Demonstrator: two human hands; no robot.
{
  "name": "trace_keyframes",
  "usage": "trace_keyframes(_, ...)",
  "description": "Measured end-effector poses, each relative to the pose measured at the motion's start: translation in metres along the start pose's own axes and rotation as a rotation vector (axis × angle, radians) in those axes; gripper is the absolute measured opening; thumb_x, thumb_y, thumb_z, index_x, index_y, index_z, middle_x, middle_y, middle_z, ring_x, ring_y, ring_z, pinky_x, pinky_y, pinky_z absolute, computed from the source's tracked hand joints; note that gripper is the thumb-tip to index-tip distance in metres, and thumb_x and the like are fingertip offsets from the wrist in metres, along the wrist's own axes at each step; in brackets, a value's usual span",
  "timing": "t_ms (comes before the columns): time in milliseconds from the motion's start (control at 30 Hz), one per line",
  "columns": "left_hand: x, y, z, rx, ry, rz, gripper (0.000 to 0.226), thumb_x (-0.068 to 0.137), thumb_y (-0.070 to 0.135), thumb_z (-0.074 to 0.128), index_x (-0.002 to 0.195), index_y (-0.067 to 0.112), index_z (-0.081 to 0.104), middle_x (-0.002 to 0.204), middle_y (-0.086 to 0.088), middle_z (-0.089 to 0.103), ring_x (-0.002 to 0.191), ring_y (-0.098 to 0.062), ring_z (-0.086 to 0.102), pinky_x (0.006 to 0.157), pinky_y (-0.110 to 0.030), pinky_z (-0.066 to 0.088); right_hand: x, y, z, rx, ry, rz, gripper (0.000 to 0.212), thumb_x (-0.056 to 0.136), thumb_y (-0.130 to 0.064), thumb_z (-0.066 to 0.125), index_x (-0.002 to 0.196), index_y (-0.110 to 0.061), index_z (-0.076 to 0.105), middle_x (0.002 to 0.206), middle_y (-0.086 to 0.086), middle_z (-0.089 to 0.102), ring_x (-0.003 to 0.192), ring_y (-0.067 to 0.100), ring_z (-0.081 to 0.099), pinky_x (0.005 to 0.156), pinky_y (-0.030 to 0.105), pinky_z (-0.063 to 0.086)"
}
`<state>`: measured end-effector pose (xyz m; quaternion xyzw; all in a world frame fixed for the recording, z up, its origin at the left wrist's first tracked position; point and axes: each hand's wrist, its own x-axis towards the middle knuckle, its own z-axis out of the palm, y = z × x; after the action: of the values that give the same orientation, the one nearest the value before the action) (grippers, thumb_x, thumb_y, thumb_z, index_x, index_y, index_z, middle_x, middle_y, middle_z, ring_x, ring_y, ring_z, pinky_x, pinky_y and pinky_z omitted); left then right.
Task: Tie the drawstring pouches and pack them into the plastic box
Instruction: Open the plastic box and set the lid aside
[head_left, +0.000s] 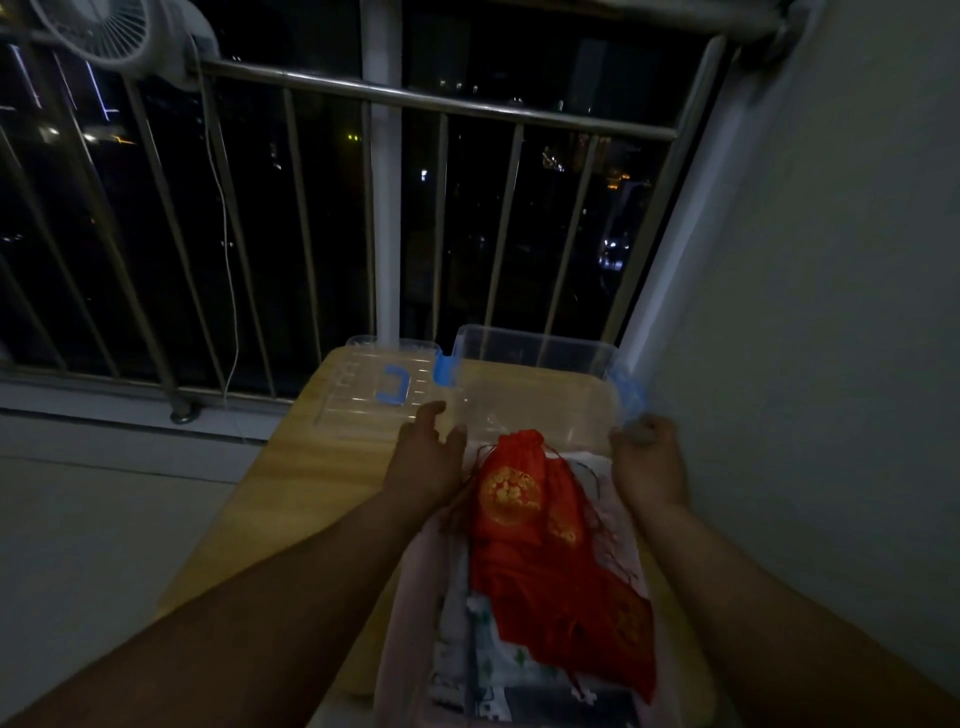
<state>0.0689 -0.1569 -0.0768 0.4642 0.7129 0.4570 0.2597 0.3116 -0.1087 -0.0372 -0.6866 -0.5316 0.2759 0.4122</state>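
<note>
The clear plastic box (530, 340) with blue latches stands at the far end of the small wooden table (311, 467). My left hand (426, 460) holds the box's near left corner, thumb and fingers on the wall. At the near right corner, below a blue latch (631, 392), my right hand (649, 465) is curled on the rim. Between my wrists lie red drawstring pouches (519, 499) with gold prints, piled on a patterned cloth (467, 649), red cords trailing. The top pouch's gathered neck points at the box.
The box's clear lid (363, 384) with a blue handle lies flat to the left of the box. A metal railing (415, 101) and dark window stand behind the table. A white wall (831, 312) is close on the right, with a fan (104, 31) at top left.
</note>
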Motion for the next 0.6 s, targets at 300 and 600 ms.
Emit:
trace_keyframes(300, 0.084, 0.040, 0.011, -0.281, -0.073, -0.254, 0.067, 0.098, 0.034, 0.066, 0.154, 0.011, 0.037, 0.140, -0.018, 0.055, 0.118, -0.033, 0.060, 0.102, -0.048, 0.054, 0.093, 0.003, 0.012, 0.222, -0.185, 0.311, 0.045, 0.102, -0.043, 0.054, 0.112, 0.000, 0.064, 0.087, 0.013, 0.065, 0.077, 0.033, 0.063, 0.068, 0.041, 0.049)
trace_keyframes(600, 0.074, 0.058, -0.004, -0.386, -0.040, -0.215, 0.033, 0.097, 0.026, 0.065, 0.126, 0.015, 0.055, 0.119, -0.015, 0.061, 0.108, -0.032, 0.063, 0.096, -0.049, 0.055, 0.089, -0.018, 0.003, 0.229, -0.175, 0.181, 0.019, 0.099, -0.020, 0.055, 0.080, -0.019, 0.058, 0.085, 0.006, 0.064, 0.076, 0.022, 0.064, 0.076, 0.039, 0.057)
